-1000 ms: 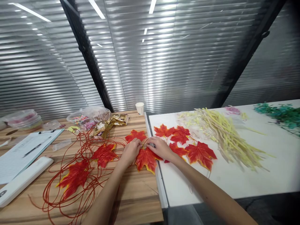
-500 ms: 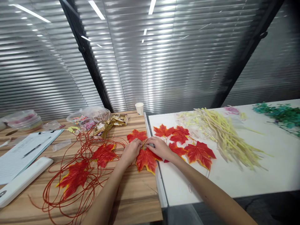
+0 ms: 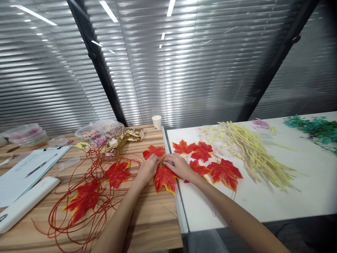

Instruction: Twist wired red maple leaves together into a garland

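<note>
Left hand (image 3: 148, 171) and right hand (image 3: 181, 166) pinch the stem (image 3: 161, 163) of a red, yellow-edged maple-shaped leaf (image 3: 165, 180); tugging could snarl loosely looped red cord (image 3: 95, 162).

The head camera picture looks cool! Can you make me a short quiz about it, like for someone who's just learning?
1. Short answer: what spreads from between the left hand and the right hand toward the near edge of the wood-grain table?

2. Pick one: where does the pen lie?
A: in the left hand
B: on the clipboard
C: in the right hand

3. True or false: the paper cup stands on the wood-grain table.

Key:
1. A red maple leaf with yellow edges.
2. B.
3. True.
</note>
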The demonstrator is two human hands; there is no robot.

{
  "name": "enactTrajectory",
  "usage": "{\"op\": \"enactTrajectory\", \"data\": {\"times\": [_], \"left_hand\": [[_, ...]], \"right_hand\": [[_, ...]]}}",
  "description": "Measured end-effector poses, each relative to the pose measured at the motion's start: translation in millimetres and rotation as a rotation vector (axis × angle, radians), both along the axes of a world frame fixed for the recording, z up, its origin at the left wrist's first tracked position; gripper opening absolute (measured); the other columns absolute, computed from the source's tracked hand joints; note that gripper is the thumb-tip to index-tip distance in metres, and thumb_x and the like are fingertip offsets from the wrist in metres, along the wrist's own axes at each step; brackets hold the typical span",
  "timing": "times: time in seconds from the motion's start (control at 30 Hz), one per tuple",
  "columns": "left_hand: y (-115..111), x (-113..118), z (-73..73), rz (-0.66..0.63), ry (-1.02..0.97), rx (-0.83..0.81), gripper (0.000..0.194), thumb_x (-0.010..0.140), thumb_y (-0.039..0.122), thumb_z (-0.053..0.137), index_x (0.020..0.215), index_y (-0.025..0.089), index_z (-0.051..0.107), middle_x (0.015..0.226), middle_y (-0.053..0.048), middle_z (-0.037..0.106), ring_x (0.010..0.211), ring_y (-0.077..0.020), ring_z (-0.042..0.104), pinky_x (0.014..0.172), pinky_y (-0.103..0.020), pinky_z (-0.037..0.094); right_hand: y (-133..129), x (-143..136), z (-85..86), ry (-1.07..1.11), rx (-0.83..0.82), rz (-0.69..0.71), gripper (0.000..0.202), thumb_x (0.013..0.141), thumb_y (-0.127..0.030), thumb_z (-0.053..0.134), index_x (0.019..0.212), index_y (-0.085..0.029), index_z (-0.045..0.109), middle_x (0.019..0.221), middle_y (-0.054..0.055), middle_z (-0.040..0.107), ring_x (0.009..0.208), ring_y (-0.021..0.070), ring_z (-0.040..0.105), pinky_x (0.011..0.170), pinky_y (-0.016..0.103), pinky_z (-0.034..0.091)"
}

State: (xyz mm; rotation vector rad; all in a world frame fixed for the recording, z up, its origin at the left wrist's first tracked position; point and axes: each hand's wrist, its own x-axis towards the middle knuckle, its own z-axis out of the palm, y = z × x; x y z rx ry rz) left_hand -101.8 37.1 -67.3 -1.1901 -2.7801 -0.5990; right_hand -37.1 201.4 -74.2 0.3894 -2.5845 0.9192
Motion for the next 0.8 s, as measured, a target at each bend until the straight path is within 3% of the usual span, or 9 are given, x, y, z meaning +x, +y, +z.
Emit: {"op": "enactTrajectory", "data": {"times": [0.37, 0.8], "left_hand": [[2, 6, 7.3, -0.049, 0.077, -0.066, 0.022, 0.087, 0.023, 0.032, 0.089, 0.017, 0.053, 0.091, -0.005, 0.054, 0.077, -0.0132, 0.054, 0.065, -0.022, 0.039], [2, 11, 15.0, -0.040, 0.125, -0.126, 0.029, 0.089, 0.026, 0.026, 0.092, 0.018, 0.053, 0.093, -0.004, 0.054, 0.073, -0.0114, 0.054, 0.060, -0.021, 0.037]], "right_hand": [[-5, 2, 0.5, -0.004, -0.002, -0.005, 0.015, 0.081, -0.030, 0.052, 0.081, -0.020, 0.064, 0.081, 0.001, 0.064, 0.079, 0.0138, 0.054, 0.074, 0.025, 0.040], [-7, 3, 0.7, -0.029, -0.016, -0.027, 0.008, 0.075, -0.017, 0.055, 0.076, -0.017, 0.063, 0.077, 0.002, 0.060, 0.078, 0.0136, 0.051, 0.071, 0.025, 0.038]]}}
